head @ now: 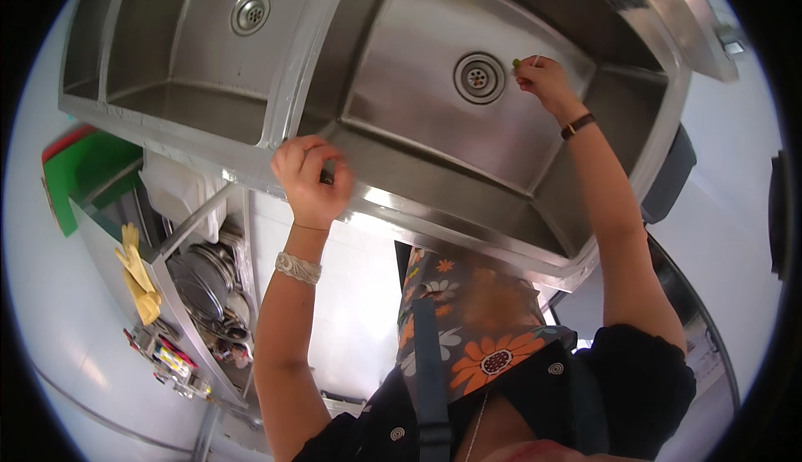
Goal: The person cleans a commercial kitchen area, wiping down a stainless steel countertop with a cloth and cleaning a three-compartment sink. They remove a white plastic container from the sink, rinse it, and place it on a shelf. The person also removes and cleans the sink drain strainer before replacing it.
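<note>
My right hand (pixel 540 80) is low in the larger basin of a stainless steel sink (pixel 426 86), just right of its drain strainer (pixel 479 78). Its fingertips pinch a small green scrap (pixel 516 63), too small to name. Some bits lie in the strainer. My left hand (pixel 311 177) is at the sink's front rim, near the divider between the basins, fingers curled and slightly blurred; whether it holds anything cannot be told. A second drain strainer (pixel 250 14) sits in the smaller basin on the left.
Below the sink's left side, a shelf holds metal pans (pixel 203 280) and white plastic trays (pixel 178 189). Yellow rubber gloves (pixel 139 274) hang on its side. Green and red boards (pixel 81 174) stand at the far left. A dark grey bin (pixel 670 177) is beyond the right rim.
</note>
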